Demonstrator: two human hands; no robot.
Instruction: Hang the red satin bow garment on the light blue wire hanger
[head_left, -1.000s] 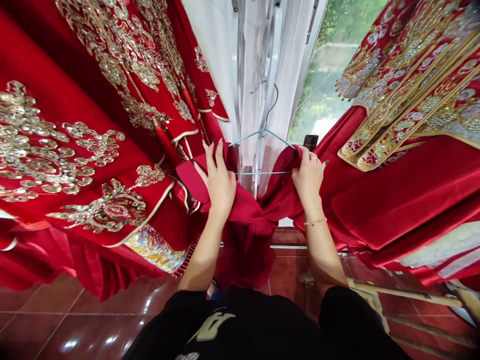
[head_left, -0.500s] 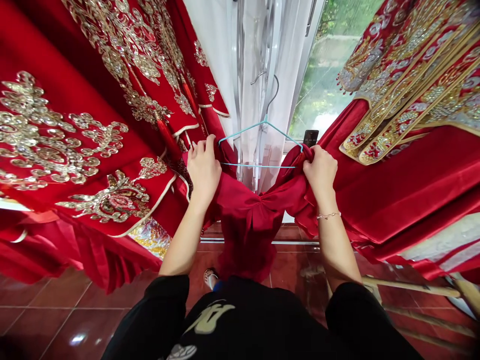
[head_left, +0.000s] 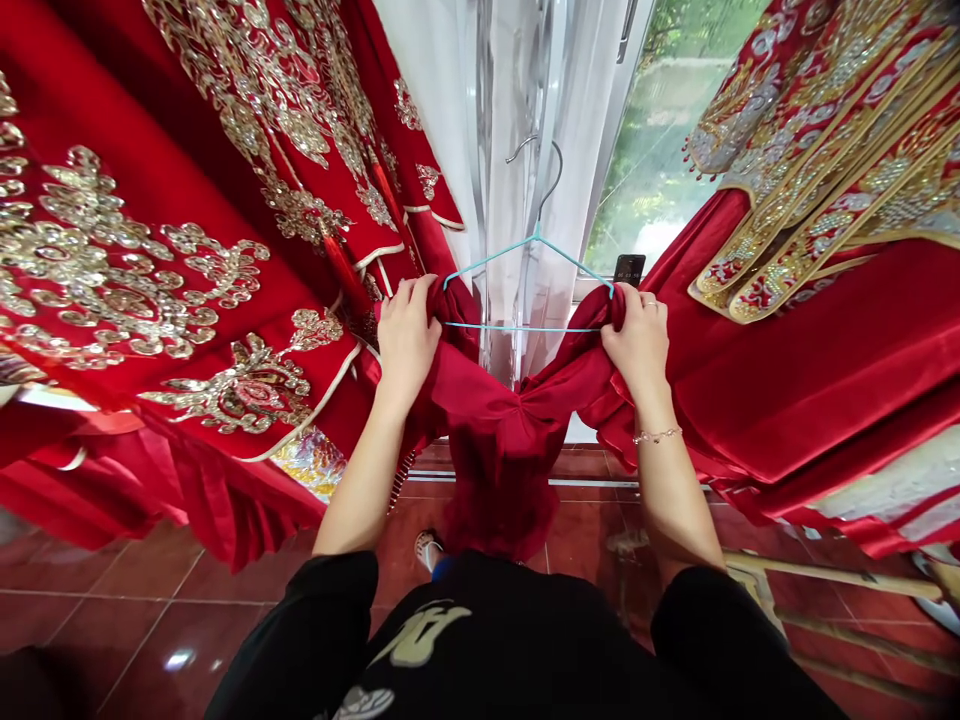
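A dark red dress [head_left: 517, 415] with a bow at its neckline hangs between my hands on a light blue wire hanger [head_left: 536, 238]. My left hand [head_left: 409, 335] is closed around the dress's left shoulder, by that end of the hanger. On the other side my right hand [head_left: 637, 335] grips the right shoulder, with the thumb on the inner side. The hanger's metal hook points up and away and appears free of any rail. Cloth covers the hanger's lower corners, and the dress's skirt drops toward the floor, partly hidden by my shirt.
Red garments with gold beadwork [head_left: 240, 385] hang close on the left. Embroidered red and gold garments [head_left: 795, 240] hang on the right. Ahead are white curtains [head_left: 427, 90], a window [head_left: 652, 130] and a small black device [head_left: 628, 270]. A wooden frame [head_left: 825, 570] stands low on the right.
My right hand has shifted on the right shoulder, its fingers now higher over the hanger's end. The left hand keeps its grip. The view has moved slightly.
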